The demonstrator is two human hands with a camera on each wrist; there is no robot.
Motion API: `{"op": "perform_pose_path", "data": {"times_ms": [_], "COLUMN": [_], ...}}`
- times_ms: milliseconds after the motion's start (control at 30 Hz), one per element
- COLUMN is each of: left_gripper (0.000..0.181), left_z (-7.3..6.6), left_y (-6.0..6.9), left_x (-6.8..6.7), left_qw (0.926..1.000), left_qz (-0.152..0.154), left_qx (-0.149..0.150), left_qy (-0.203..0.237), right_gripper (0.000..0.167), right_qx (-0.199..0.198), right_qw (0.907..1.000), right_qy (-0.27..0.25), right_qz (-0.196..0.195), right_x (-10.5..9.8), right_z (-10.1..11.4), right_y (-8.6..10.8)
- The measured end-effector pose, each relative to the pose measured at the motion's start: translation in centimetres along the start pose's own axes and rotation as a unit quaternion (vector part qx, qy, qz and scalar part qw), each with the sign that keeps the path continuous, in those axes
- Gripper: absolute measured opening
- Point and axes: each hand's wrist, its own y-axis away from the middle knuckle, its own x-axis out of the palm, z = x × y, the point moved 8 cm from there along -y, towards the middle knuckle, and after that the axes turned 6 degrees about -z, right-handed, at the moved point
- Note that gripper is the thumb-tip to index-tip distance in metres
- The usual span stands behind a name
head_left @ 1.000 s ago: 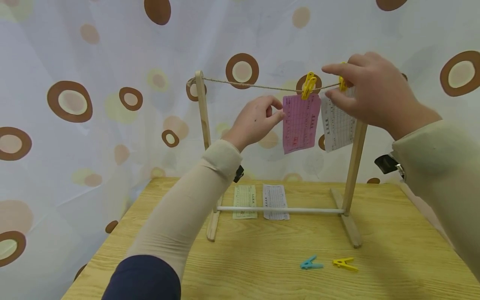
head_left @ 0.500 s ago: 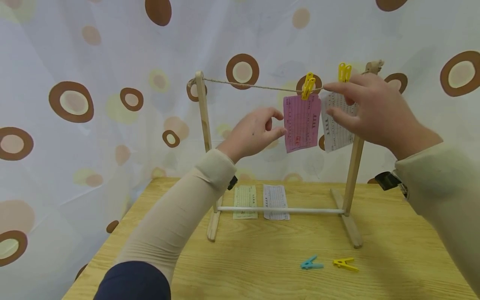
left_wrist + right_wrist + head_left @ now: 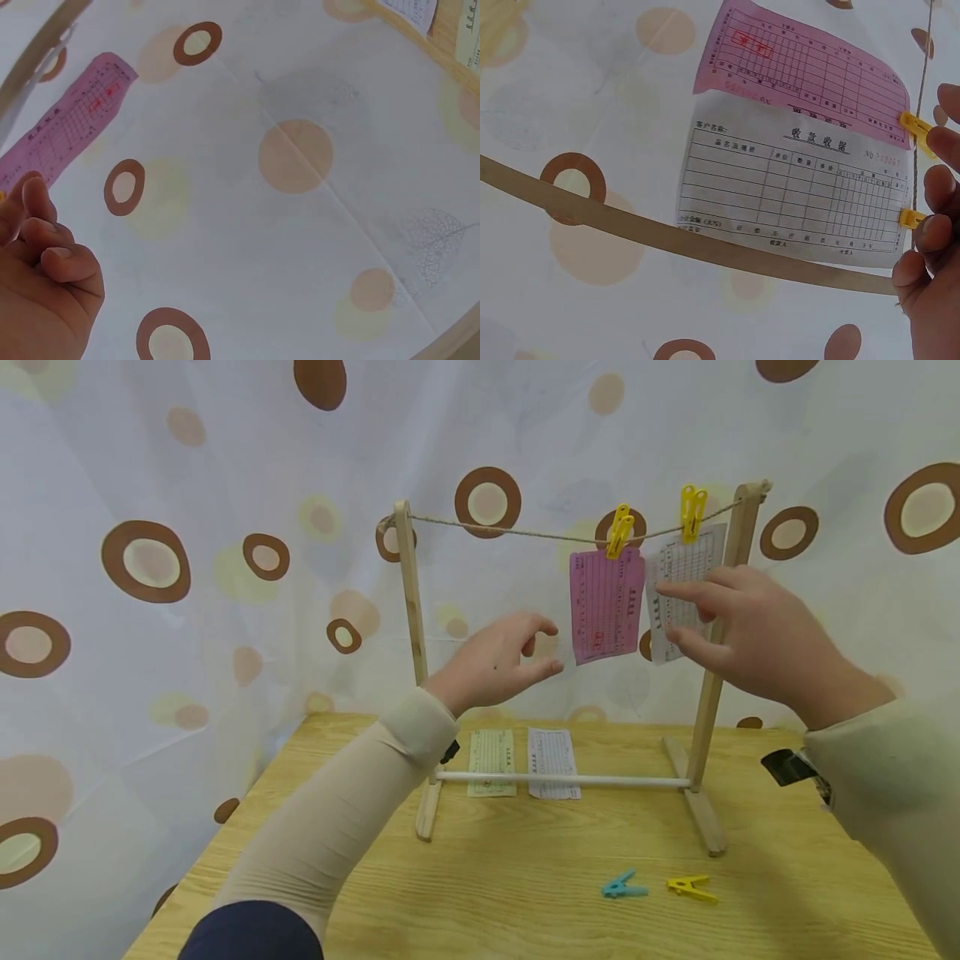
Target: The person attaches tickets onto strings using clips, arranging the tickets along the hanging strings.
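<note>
A pink receipt slip (image 3: 606,606) hangs from a twine line (image 3: 510,532), held by a yellow clothespin (image 3: 619,532). To its right a white receipt slip (image 3: 795,187) hangs under a second yellow clothespin (image 3: 692,515). My left hand (image 3: 498,660) is in the air left of and below the pink slip, apart from it, with thumb and fingers spread and nothing between them. My right hand (image 3: 765,631) is in front of the white slip, its thumb and forefinger apart and holding nothing; it hides part of that slip and the right post.
The line runs between two wooden posts (image 3: 411,593) joined by a white rod (image 3: 622,782) low down. A green slip (image 3: 491,752) and another white slip (image 3: 551,752) lie behind the rod. A blue clothespin (image 3: 622,885) and a yellow clothespin (image 3: 692,887) lie at the table's front.
Both hands have moved down from the line, the left one also slightly leftward, away from the pink slip. The clothespin on the white slip has come fully into view.
</note>
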Motion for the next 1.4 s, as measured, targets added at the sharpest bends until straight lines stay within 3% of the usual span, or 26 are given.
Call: {"op": "perform_pose_path", "data": {"times_ms": [233,533,767,967,1100,1267,1400], "left_gripper": [0.054,0.060,0.065,0.066,0.065,0.065,0.066], "left_z": [0.5,2.0,3.1,4.5,5.3,6.6,7.4], "left_y": [1.8,3.8,4.8,6.0,6.7,6.9,6.7], "left_x": [1.9,5.3,8.6,12.5,14.5,16.8,19.0], "left_qw": [0.9982,0.9944,0.9888,0.9827,0.9808,0.9798,0.9772], "left_qz": [0.024,0.084,0.128,0.155,0.168,0.180,0.190], "left_qx": [0.047,0.035,0.030,0.014,-0.007,-0.037,-0.036], "left_qy": [-0.029,-0.054,-0.071,-0.101,-0.098,-0.079,-0.087], "right_gripper": [0.046,0.048,0.044,0.049,0.053,0.051,0.050], "right_qx": [0.014,0.045,0.045,0.087,0.115,0.164,0.179], "right_qw": [0.9994,0.9952,0.9889,0.9750,0.9630,0.9410,0.9228], "right_qy": [-0.015,-0.041,-0.064,-0.099,-0.123,-0.149,-0.184], "right_qz": [0.026,0.076,0.126,0.179,0.210,0.256,0.287], "right_x": [1.7,4.7,7.6,10.8,12.1,13.4,14.3], "right_z": [-0.5,-1.4,-1.6,-2.2,-2.7,-3.5,-3.8], "right_y": [2.6,6.3,10.1,15.0,17.8,21.1,23.3]}}
